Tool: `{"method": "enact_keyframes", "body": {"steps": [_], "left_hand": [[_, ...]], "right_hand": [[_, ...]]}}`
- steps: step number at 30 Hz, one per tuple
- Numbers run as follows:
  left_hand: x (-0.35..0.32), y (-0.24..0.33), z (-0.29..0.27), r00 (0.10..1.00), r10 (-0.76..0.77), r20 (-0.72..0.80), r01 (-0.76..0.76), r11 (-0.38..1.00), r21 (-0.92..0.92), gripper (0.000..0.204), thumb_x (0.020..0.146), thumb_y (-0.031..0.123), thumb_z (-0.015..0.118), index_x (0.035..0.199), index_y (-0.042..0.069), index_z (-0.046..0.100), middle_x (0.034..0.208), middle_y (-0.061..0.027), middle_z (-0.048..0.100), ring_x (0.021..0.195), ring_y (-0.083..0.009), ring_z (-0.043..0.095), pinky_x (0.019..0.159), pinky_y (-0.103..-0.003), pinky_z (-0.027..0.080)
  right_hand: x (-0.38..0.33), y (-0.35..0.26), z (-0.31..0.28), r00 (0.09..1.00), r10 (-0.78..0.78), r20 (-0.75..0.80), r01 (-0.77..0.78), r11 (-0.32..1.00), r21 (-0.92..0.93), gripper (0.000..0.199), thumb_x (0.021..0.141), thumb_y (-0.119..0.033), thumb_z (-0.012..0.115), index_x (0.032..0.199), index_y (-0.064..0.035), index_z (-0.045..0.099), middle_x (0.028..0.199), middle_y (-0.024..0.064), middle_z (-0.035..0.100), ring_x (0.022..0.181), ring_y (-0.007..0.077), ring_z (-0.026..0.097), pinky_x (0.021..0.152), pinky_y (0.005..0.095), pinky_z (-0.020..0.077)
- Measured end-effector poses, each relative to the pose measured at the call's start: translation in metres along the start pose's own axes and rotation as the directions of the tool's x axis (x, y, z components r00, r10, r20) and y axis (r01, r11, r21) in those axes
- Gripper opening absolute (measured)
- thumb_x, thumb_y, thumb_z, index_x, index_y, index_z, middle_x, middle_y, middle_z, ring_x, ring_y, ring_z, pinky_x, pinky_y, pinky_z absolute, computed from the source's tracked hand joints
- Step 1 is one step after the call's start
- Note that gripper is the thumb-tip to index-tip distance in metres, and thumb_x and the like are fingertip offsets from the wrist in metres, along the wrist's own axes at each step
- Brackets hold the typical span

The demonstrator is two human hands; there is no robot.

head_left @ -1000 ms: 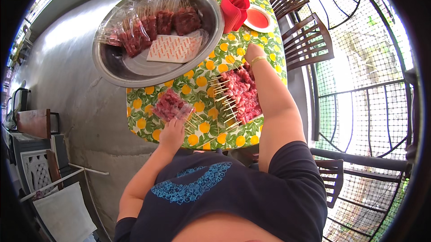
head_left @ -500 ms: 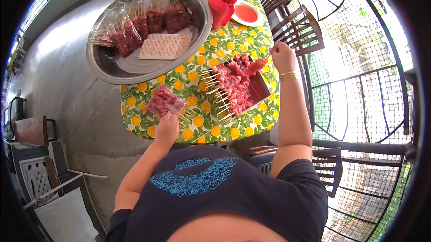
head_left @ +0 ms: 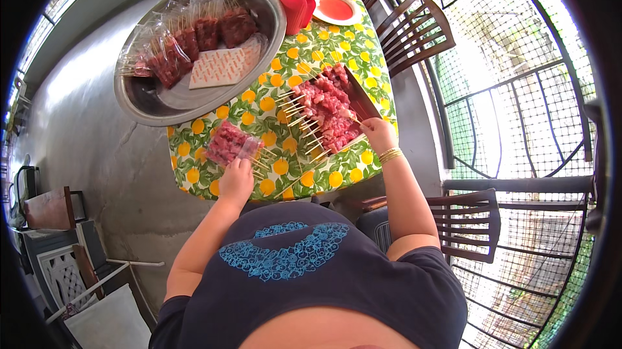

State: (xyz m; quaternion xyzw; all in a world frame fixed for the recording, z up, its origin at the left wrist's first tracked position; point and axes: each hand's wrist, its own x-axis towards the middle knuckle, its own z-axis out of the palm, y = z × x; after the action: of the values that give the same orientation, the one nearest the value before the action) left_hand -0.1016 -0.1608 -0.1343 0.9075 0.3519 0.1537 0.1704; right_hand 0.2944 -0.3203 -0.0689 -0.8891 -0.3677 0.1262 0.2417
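My left hand (head_left: pixel 238 177) pinches the near edge of a clear plastic bag of raw meat skewers (head_left: pixel 228 143), which lies on the table with its bare sticks pointing right. At the right side of a red tray (head_left: pixel 363 99), my right hand (head_left: pixel 379 134) is closed on the stick of a meat skewer. That skewer's meat blends with the heap of raw meat skewers (head_left: pixel 327 109) in the tray, so I cannot tell its outline. Several sticks of the heap poke out over the tray's left side.
A large metal basin (head_left: pixel 129 99) at the far left holds bagged meat skewers (head_left: pixel 207 33) and a white printed pack (head_left: pixel 225 68). Behind the tray stand a red pitcher (head_left: pixel 298 2) and a white plate (head_left: pixel 337 7) with red liquid. Wooden chairs (head_left: pixel 414 31) line the right side.
My right hand has come down and nearer from the tray's far right corner, bringing its meat skewer onto the heap. My left hand stays on the bag. The whole view has shifted slightly.
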Motion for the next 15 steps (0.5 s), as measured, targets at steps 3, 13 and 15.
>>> {"method": "enact_keyframes", "body": {"steps": [3, 13, 15], "left_hand": [[0.0, 0.002, -0.001, 1.0, -0.015, 0.013, 0.015, 1.0, 0.012, 0.011, 0.089, 0.012, 0.064, 0.096, 0.008, 0.056, 0.099, -0.0125, 0.06, 0.092, -0.0362, 0.063, 0.076, -0.048, 0.054], [-0.004, 0.002, 0.0, 1.0, -0.026, -0.009, 0.026, 1.0, 0.004, 0.015, 0.09, 0.012, 0.066, 0.098, 0.008, 0.055, 0.099, -0.0138, 0.059, 0.094, -0.038, 0.062, 0.078, -0.047, 0.053], [-0.004, 0.001, -0.002, 0.999, -0.017, -0.038, 0.016, 1.0, -0.002, 0.016, 0.089, 0.013, 0.066, 0.098, 0.008, 0.055, 0.099, -0.0128, 0.059, 0.093, -0.0361, 0.063, 0.075, -0.047, 0.055]], "right_hand": [[-0.002, -0.01, 0.005, 0.998, -0.038, -0.058, 0.03, 0.992, -0.119, 0.018, 0.091, -0.026, 0.069, 0.092, -0.0086, 0.074, 0.088, 0.0167, 0.073, 0.087, 0.0377, 0.069, 0.079, 0.0475, 0.0547], [-0.02, -0.007, 0.029, 0.979, -0.064, -0.194, 0.065, 0.998, -0.002, 0.005, 0.093, -0.009, 0.055, 0.096, -0.0046, 0.054, 0.085, 0.0238, 0.067, 0.084, 0.0457, 0.065, 0.073, 0.0536, 0.0505], [-0.02, -0.001, 0.032, 0.982, -0.074, -0.175, 0.055, 0.992, -0.111, 0.006, 0.093, -0.01, 0.056, 0.095, -0.0047, 0.055, 0.085, 0.0237, 0.067, 0.084, 0.0463, 0.064, 0.074, 0.0538, 0.0505]]}}
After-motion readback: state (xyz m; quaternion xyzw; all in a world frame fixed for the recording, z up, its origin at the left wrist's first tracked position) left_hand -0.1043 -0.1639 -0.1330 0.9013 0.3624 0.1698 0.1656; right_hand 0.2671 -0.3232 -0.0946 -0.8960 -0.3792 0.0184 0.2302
